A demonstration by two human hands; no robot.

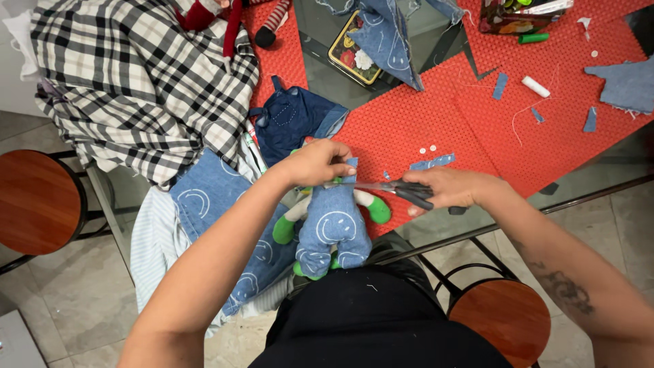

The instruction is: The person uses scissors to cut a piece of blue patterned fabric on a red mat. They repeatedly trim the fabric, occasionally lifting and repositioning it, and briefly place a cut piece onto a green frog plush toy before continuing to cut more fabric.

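A small stuffed toy [334, 228] with green limbs is held at the table's near edge, just above the lap, dressed in a denim garment [335, 232] printed with white smiling faces. The top of that garment is pinched shut between the fingers of the left hand [315, 162], apparently so that the cloth is kept taut and lifted clear of the toy while it is cut. A pair of black-handled scissors [402, 191] is gripped in the closed right hand [453, 189], and the blades are pointed leftward at the pinched edge, touching it or just short of it; whether they are parted cannot be told, since the tips are lost against the fingers and cloth. The toy's head is hidden under the left hand, and its body is mostly covered by the garment, so only the limb ends are seen. More of the same printed denim [204, 197] is draped at the left beside a checked cloth [136, 82], probably kept near as spare material. Blue scraps [432, 162] and two small white buttons [427, 148] are scattered on the red mat [436, 116] just beyond the hands. A folded dark denim piece [293, 119] lies behind the left hand. A container [511, 17] at the top edge is cut off, and its contents are hard to make out.
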